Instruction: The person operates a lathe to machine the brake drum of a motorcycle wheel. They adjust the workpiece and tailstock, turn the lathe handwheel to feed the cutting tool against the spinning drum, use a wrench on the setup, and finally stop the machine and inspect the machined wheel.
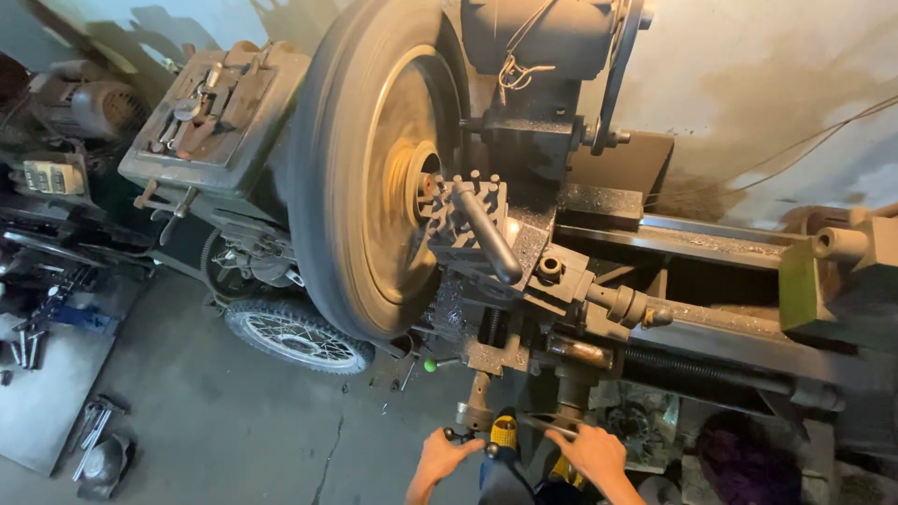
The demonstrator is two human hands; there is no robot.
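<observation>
head view: big wheel (374,178) was clamped on the lathe (711,281) and blurred, so it looked to be spinning. tool post (477,220) sat right at the hub, cutter against the centre. left hand (440,460) was closed around a small crank handle (460,435) low on the carriage; right hand (591,451) gripped the handwheel (561,425) beside it, both placed to feed the cut. spoked wheel (295,335) leaned on the floor (234,421) under the lathe, out of the way.
</observation>
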